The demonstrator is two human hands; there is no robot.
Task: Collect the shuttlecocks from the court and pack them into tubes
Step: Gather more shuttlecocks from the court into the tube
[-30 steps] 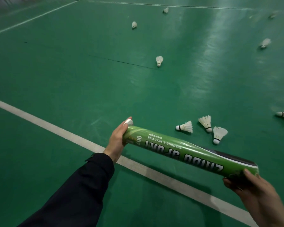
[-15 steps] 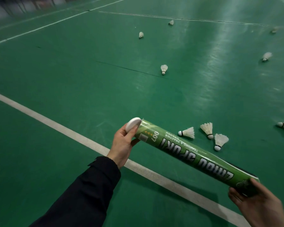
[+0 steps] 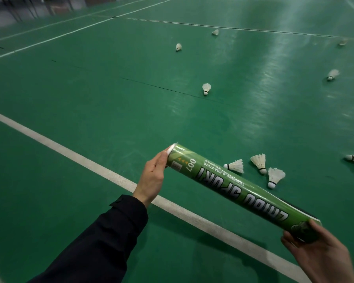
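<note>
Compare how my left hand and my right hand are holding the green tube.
The left hand holds the far capped end of the green tube; the right hand holds the near end. A dark sleeve shows on the left wrist, none on the right. Both keep it off the floor.

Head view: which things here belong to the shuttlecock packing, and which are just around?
Job:
green cardboard shuttlecock tube, held by left hand and right hand
white tube cap
white feather shuttlecocks on the floor

Just around:
white court line
dark chair legs, far corner
</note>
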